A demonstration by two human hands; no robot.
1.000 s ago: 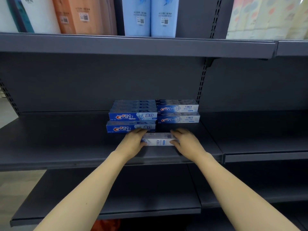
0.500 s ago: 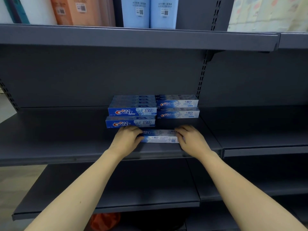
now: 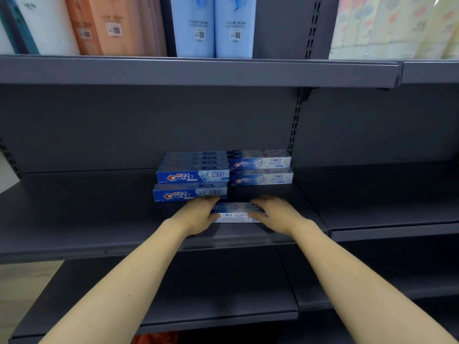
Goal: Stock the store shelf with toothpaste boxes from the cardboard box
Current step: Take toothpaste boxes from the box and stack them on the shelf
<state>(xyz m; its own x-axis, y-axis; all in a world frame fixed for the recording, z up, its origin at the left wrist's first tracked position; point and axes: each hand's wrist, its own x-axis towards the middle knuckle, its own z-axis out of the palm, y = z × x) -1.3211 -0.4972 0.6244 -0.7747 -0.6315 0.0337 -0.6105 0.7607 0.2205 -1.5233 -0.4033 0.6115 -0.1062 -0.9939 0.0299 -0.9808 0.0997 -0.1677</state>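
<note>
I am in the placing step: a white-and-blue Crest toothpaste box [image 3: 234,212] lies lengthwise on the grey middle shelf [image 3: 99,219], near its front edge, with my left hand [image 3: 198,214] at its left end and my right hand [image 3: 275,214] at its right end. The grip on each side looks like curled fingers over the top with the thumb at the near face, so both hands have hold of the box, though how firmly I cannot tell. Behind it the dark-blue Crest stack [image 3: 192,177] stands two high on the left, and the pale Crest stack [image 3: 260,168] two high on the right, set further back. The cardboard box is not in view. I judge the next move calls for sliding this box straight back until it sits flush before the pale stack, keeping it square and clear of the dark-blue boxes, then letting go.
</note>
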